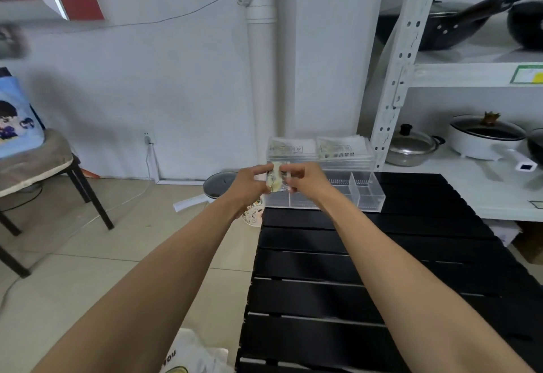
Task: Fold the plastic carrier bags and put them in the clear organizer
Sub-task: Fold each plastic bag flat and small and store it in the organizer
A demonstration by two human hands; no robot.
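Note:
A small folded plastic carrier bag [276,179] is held upright between my two hands, just above the left end of the clear organizer [368,193]. My left hand [249,185] pinches its left edge and my right hand [302,180] pinches its right edge. The organizer stands at the far end of the black slatted table [352,270] and has several compartments; folded bags [320,149] stand in its back section. An unfolded white carrier bag [191,355] lies at the bottom edge, left of the table.
A white metal shelf [470,76] with pans and pots stands to the right. A pot lid [219,186] and a printed plate lie on the floor left of the table. A chair [44,167] with a blue bag stands at far left.

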